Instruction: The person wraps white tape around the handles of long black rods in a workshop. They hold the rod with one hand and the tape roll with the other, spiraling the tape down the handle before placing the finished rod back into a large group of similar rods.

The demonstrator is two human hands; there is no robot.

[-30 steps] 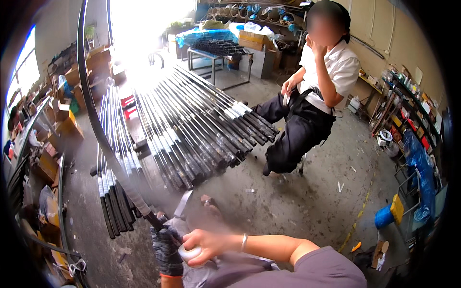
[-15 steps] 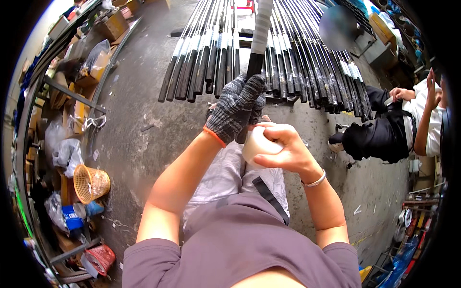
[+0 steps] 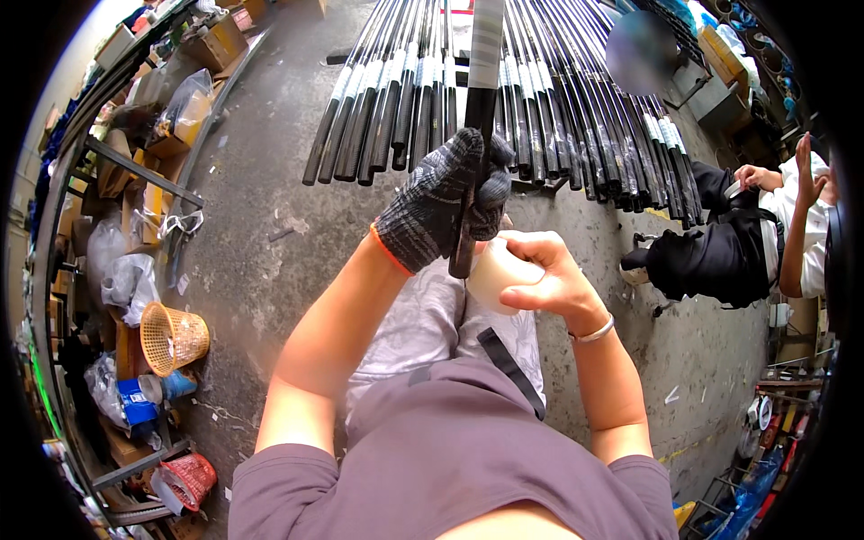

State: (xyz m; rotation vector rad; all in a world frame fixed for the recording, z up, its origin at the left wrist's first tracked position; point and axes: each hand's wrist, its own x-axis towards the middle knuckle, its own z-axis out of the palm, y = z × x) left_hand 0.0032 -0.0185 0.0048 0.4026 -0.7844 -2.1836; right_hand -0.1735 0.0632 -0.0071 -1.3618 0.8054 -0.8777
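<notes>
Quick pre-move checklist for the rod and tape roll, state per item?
1. Left hand, gloved, grips the dark rod: ok.
2. Right hand holds the white tape roll: ok.
3. Roll next to the rod's lower end: ok.
4. Tape end stuck to rod: cannot tell.
5. Rod clear of the rod pile on the floor: cannot tell.
6. Seated person apart from the rod: ok.

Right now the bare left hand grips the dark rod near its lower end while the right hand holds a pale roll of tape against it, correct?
Not quite. The left hand wears a dark knitted glove with an orange cuff; it is not bare. The head view shows it gripping the dark rod, and the bare right hand holding the pale roll of tape against the rod's lower end.
</notes>
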